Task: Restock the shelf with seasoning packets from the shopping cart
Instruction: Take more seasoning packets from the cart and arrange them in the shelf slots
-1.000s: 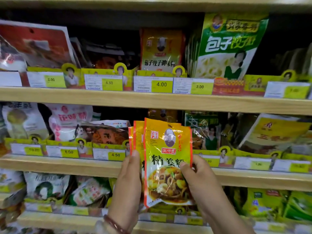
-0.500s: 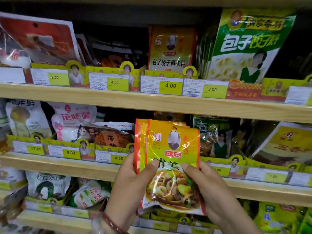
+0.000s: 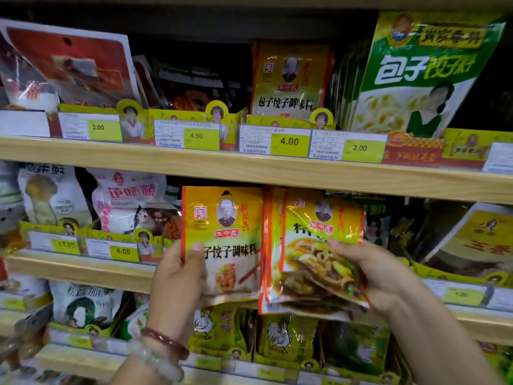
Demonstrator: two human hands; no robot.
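My left hand (image 3: 177,282) grips a yellow dumpling-seasoning packet (image 3: 224,240) by its lower left side, thumb on the front. My right hand (image 3: 372,276) holds a small stack of yellow packets with a stir-fry picture (image 3: 313,259), fingers curled over the front one. Both bundles are upright, side by side, in front of the middle shelf (image 3: 249,176). A matching dumpling-seasoning packet (image 3: 288,79) stands on the upper shelf behind the 4.00 tag (image 3: 288,141). The shopping cart is out of view.
Wooden shelves hold many packets behind yellow price-tag holders. A big green dumpling-flour bag (image 3: 416,73) leans at the upper right, red packets (image 3: 63,62) at the upper left, white bags (image 3: 125,195) at the middle left, and chicken-print packets (image 3: 277,337) below my hands.
The single stack held in both hands has been split: my left hand drew one packet off to the left, and my right hand keeps the others. The view has moved closer to the shelf.
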